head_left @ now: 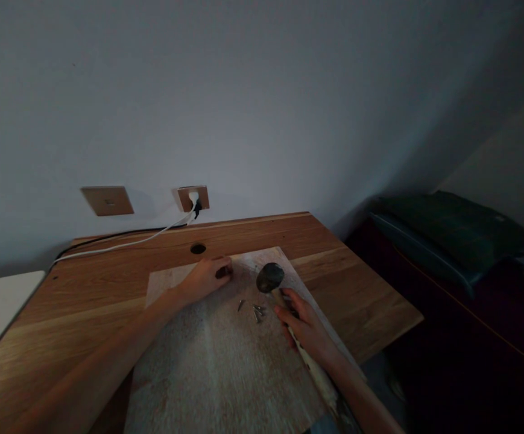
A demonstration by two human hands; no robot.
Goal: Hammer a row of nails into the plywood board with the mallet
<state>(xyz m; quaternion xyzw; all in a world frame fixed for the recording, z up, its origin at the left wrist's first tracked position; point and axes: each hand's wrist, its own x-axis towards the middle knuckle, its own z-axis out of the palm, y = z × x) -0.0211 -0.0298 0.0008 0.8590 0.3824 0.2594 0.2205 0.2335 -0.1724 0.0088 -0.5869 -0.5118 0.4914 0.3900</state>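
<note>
My right hand [306, 325] is wrapped round the pale wooden handle of a hammer [271, 278], close below its dark, rounded head. The head hangs over a pale, worn wooden board [207, 361], and the handle runs back toward me. Several nails [257, 313] lie in a small heap on the board, left of my right hand, with a single nail [240, 305] apart from them. Near the board's far edge, my left hand [206, 278] is closed with its fingers curled in. A dark patch shows inside those fingers; whether it is an object or shadow is unclear.
The board lies on a wooden desk [365, 295] against a pale wall. A round hole [197, 248] is in the desktop behind the board. White and black cords run to a wall socket [201, 198]. A white surface [3, 304] stands left; a green cushion [460, 232] lies right.
</note>
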